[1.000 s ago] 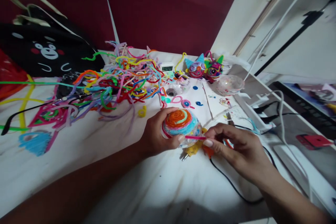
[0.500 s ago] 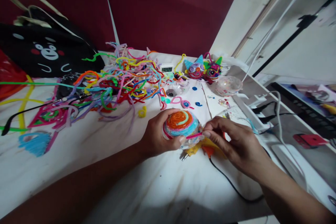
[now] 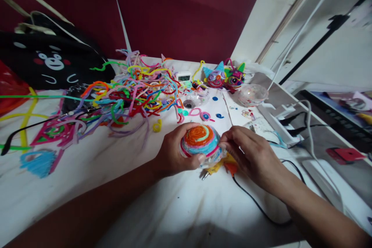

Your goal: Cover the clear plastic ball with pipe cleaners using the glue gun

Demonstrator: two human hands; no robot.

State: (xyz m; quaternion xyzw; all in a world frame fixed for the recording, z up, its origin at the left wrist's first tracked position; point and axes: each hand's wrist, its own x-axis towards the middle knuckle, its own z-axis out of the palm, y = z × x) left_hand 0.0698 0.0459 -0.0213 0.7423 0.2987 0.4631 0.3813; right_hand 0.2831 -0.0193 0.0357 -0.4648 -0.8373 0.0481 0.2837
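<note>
Head view:
- Wrapped ball (image 3: pixel 200 139) sits just right of frame centre, low over the white table (image 3: pixel 162 213). Orange spiral on top, blue band below, pink strand (image 3: pixel 186 152) round the base.
- Left hand (image 3: pixel 173 150) is clamped on the ball from its 9 o'clock: fingers behind it, thumb on the front lower rim.
- Right hand (image 3: pixel 250 155) comes in from 3 o'clock with its fingers bunched together, tips pressed on the ball's right edge at the pink strand. Can't tell if the strand is actually pinched.
- Yellow-orange glue gun (image 3: pixel 222 166) lies under the ball at 5 o'clock, its black cable (image 3: pixel 257 206) running on toward 4.
- Loose pipe-cleaner pile (image 3: pixel 136 89) at 10 o'clock, well apart.
- Two cat-face figures (image 3: pixel 225 76) at 1 o'clock, touching each other; clear dome (image 3: pixel 253 94) just right of them.
- Small clock (image 3: pixel 184 76) at 12 o'clock.
- Black bear-face bag (image 3: pixel 52 62) far out at 10.
- Power strip (image 3: pixel 279 124) at 2 o'clock.
</note>
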